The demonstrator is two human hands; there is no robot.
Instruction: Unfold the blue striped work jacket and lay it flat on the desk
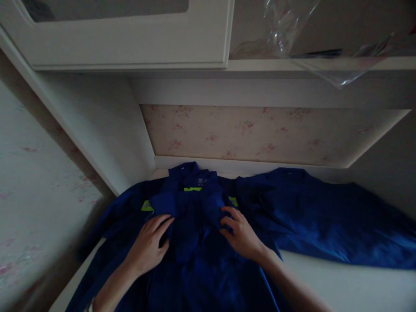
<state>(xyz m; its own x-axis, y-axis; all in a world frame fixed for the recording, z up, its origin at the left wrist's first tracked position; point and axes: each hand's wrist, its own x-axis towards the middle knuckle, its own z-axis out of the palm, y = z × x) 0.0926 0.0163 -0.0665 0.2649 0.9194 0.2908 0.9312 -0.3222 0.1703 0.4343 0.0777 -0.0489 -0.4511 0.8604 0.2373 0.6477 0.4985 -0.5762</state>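
A dark blue work jacket (201, 260) with yellow-green strips by the collar lies spread front-up on a white surface (341, 281). Its collar (191, 175) points toward the back wall. One sleeve (325, 216) stretches out to the right. My left hand (151, 247) lies flat on the jacket's chest left of the front opening, fingers stretched out. My right hand (238, 234) rests on the chest right of the opening, its fingers curled at the fabric edge; whether they pinch the cloth is hard to see.
The surface sits in a recess with floral wallpaper (247, 130) behind. A white side panel (107, 130) stands at the left. Overhead are a white cabinet door (130, 39) and a shelf with crumpled clear plastic (325, 47).
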